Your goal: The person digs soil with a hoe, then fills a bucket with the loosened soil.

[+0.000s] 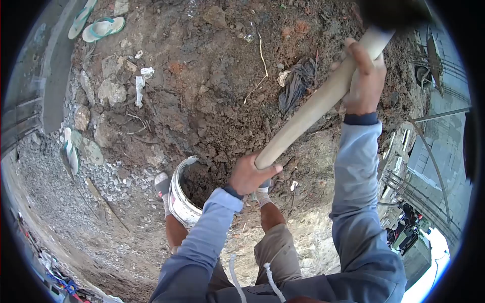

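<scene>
Both hands are closed around the pale wooden handle (305,120) of a digging tool. My left hand (251,174) grips the lower end, just above the bucket's right side. Higher up, toward the head, my right hand (365,83) wraps the shaft. The tool's head (394,14) is a dark blur at the top right, so its exact shape is hidden. Below and left of my left hand, a white bucket (178,199) stands tilted between my feet with dark soil (199,184) in it. Loose brown earth (217,121) spreads in front of the bucket.
Sandals (103,29) lie at the upper left, and another sandal (71,151) rests on gravel (55,187). A black plastic bag (298,83) is half in the dirt. Stones (112,92) lie to the left. Metal rods (422,199) and concrete blocks (429,156) are at the right.
</scene>
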Motion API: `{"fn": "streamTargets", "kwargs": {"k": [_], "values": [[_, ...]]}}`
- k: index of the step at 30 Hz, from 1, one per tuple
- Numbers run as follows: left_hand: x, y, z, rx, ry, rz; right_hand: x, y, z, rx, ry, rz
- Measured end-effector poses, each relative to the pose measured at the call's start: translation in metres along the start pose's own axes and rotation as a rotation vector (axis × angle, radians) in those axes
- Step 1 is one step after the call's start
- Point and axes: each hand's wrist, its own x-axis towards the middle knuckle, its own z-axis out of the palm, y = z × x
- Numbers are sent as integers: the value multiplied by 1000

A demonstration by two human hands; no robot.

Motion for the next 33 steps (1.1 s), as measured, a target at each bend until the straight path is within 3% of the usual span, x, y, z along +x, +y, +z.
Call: {"fn": "streamTargets", "kwargs": {"k": [2, 3, 4, 6, 8, 10, 13, 16, 19, 20, 21, 23, 24, 27, 30, 33], "values": [[77, 24, -20, 156, 19, 199, 63, 8, 12, -53, 28, -270], [103, 33, -33, 173, -18, 102, 106, 41, 11, -78, -42, -354], [117, 27, -37, 145, 15, 63, 116, 69, 19, -87, -110, -279], [98, -33, -22, -140, 94, -125, 92, 132, 59, -235, -31, 24], [66, -121, 10, -402, 242, -382, 52, 251, 73, -835, -160, 178], [58, -117, 2, -424, 211, -395, 47, 261, 72, -777, -182, 315], [55, -76, 26, -466, 265, -381, 71, 246, 65, -813, -247, 387], [43, -87, 14, -361, 262, -349, 60, 237, 74, -847, -202, 384], [-11, -101, 21, -355, 266, -447, 5, 255, 59, -721, -280, 514], [-34, -125, 27, -398, 285, -511, -25, 262, 57, -760, -270, 470], [-60, -125, 38, -422, 348, -473, -56, 252, 58, -850, -296, 562], [-106, -128, 31, -468, 342, -601, -112, 281, 60, -855, -384, 642], [-122, -131, 19, -412, 362, -606, -131, 280, 61, -813, -286, 646], [-147, -124, 21, -310, 331, -690, -142, 267, 45, -751, -314, 780], [-185, -129, 34, -452, 379, -626, -182, 271, 44, -694, -376, 822], [-226, -125, 15, -415, 380, -711, -231, 271, 61, -706, -413, 785]]}}
